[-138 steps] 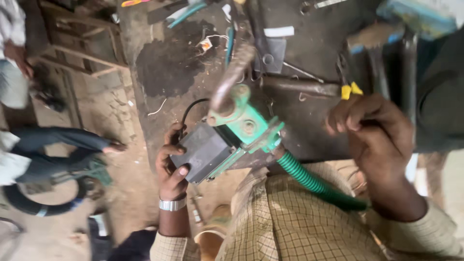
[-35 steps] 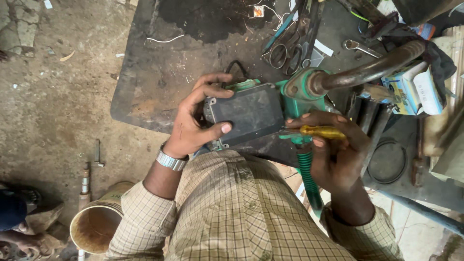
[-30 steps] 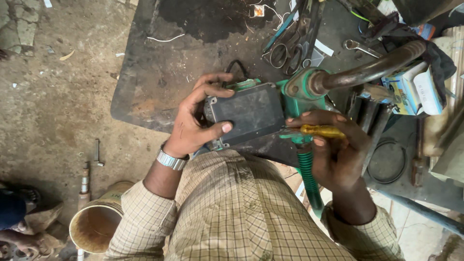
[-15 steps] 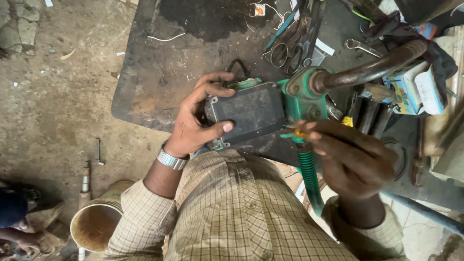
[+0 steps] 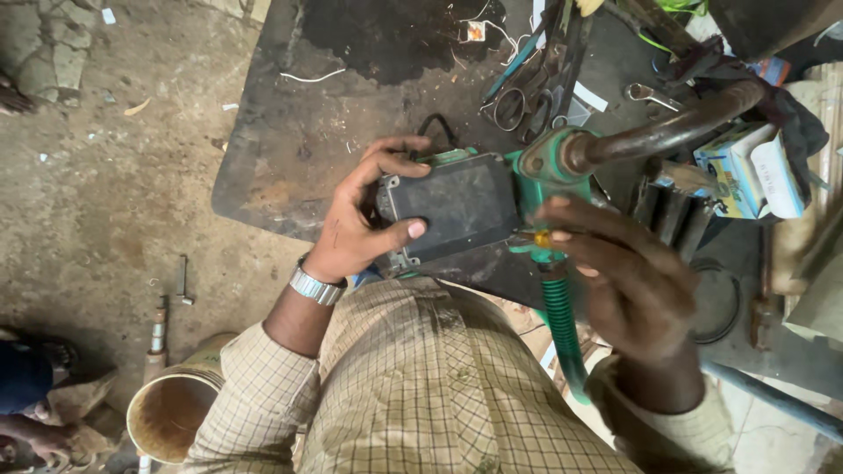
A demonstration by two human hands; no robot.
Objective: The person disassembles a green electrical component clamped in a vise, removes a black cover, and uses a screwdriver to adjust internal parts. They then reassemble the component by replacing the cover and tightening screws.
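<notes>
Reference landmark: the green pump unit (image 5: 544, 167) at the near edge of the dark workbench (image 5: 290, 149).

1. Far to the left of the pump unit, on the dirt floor, a tan cylindrical container (image 5: 171, 417) stands open-topped beside your left sleeve. A metal rod tool (image 5: 158, 329) lies just above it on the ground.

2. Your left hand (image 5: 360, 224) is immediately left of the pump unit. The fingers are curled around the dark rectangular cover (image 5: 452, 211) that sits on the unit's left side: the thumb presses on the cover's lower face, and the remaining fingers wrap over its upper left corner. The grip is closed firmly on the cover. A metal wristwatch (image 5: 314, 285) sits on that wrist.

3. The cover is in contact with the pump unit's green body and tilted slightly, its right edge against the round green housing.

4. A rusty curved pipe (image 5: 676, 132) leaves the top of the pump unit and runs up to the right. A green ribbed hose (image 5: 562, 325) drops from the underside of the unit toward your body.

5. Your right hand (image 5: 632, 281) is just right of and below the pump unit. The fingers are partly curled, tips pointing left, and they pinch a small yellow-handled tool (image 5: 542, 238) against the unit where the hose joins. How tightly the tool is held cannot be told, as the hand is blurred.

6. Behind the pump unit, scissors (image 5: 518, 101) and loose tools lie on the workbench. To its right stands a small light-blue carton (image 5: 733, 171).
</notes>
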